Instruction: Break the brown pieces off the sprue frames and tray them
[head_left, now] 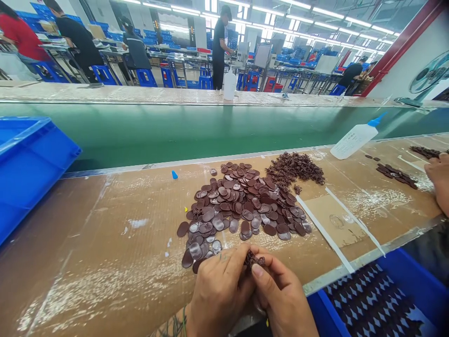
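My left hand (219,292) and my right hand (282,299) meet at the near edge of the workbench (105,243), both pinching one small dark brown part (253,259) between fingers and thumbs. Just beyond them lies a wide heap of brown oval discs (242,206). Behind that heap sits a pile of tiny brown ring-shaped bits (294,169).
A blue bin (28,164) stands at the left; another blue bin (414,281) with patterned pieces sits low right. A white squeeze bottle (354,138) lies by the green conveyor (210,131). A co-worker's hand (440,180) rests at the right edge. People work at far benches.
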The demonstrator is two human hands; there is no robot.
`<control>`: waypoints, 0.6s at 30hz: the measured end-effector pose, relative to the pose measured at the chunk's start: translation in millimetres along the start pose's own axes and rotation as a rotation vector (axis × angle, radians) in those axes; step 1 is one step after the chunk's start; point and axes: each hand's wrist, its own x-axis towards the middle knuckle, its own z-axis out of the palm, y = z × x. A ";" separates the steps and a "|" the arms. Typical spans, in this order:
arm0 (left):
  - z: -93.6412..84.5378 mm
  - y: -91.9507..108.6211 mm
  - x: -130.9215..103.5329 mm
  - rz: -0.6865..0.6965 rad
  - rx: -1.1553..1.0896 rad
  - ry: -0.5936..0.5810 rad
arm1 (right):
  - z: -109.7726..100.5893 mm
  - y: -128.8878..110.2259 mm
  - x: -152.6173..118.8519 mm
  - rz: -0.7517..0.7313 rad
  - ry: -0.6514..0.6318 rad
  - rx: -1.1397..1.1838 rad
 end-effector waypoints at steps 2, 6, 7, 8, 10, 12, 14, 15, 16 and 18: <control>-0.2 -0.1 0.4 0.000 -0.008 -0.007 | 3.5 -2.7 -1.5 -0.011 0.026 0.005; -0.2 0.2 0.4 -0.012 -0.011 -0.007 | 9.1 -7.2 -4.3 -0.026 0.092 0.033; 0.4 0.1 -0.1 -0.015 -0.008 -0.004 | 8.9 -7.5 -4.3 -0.023 0.084 0.040; 1.2 -0.2 -0.9 -0.016 -0.006 -0.003 | 8.0 -7.3 -4.0 -0.022 0.072 0.044; 3.6 -1.1 -3.6 -0.010 -0.002 -0.005 | 4.6 -5.6 -2.7 -0.019 0.054 0.048; 6.2 -2.0 -6.9 -0.012 0.018 -0.001 | 0.3 -3.4 -1.0 -0.012 0.044 0.048; 8.1 -2.6 -9.8 -0.016 0.052 -0.007 | -4.2 -2.5 -0.2 -0.005 0.043 0.054; 8.7 -2.9 -10.8 -0.019 0.065 -0.019 | -6.7 -3.1 -0.4 -0.002 0.041 0.056; 9.1 -3.2 -11.7 -0.019 0.073 -0.030 | -9.6 -4.8 -1.1 -0.002 0.047 0.057; 9.5 -4.5 -13.6 -0.007 0.070 -0.046 | -17.9 -11.6 -4.0 -0.011 0.089 0.049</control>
